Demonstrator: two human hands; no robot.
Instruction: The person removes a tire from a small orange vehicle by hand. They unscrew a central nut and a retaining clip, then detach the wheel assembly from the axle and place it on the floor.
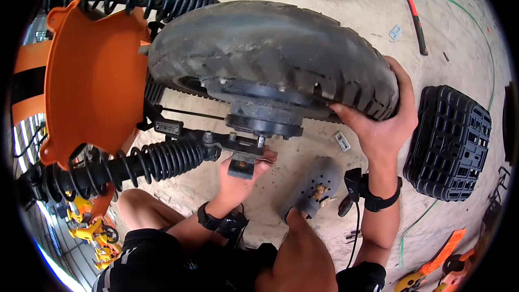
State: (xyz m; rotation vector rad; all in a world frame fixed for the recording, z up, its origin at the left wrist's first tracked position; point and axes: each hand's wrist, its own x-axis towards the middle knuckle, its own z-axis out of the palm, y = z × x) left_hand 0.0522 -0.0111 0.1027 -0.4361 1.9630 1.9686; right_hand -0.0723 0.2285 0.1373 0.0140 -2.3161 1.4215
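Observation:
A motorbike wheel with a worn black tyre point(259, 38) fills the middle, its dark hub point(259, 111) facing me. My right hand point(384, 127) grips the tyre's right end, thumb on the near side and fingers round the tread. Below the hub, my left hand point(240, 178) is closed round the end of the black swingarm point(219, 139), partly hidden behind its square end block point(241, 167). The metal axle end point(261, 141) pokes from the hub beside the swingarm's end. A thin rod point(192, 113) runs left from the hub area.
Coil-spring shock absorbers point(167, 161) flank an orange fender point(97, 84) at left. A red-handled hammer point(415, 21), small metal plates point(341, 140) and a black plastic crate point(451, 143) lie on the floor at right. A green cord point(470, 13) crosses behind. My foot wears a grey clog point(319, 181).

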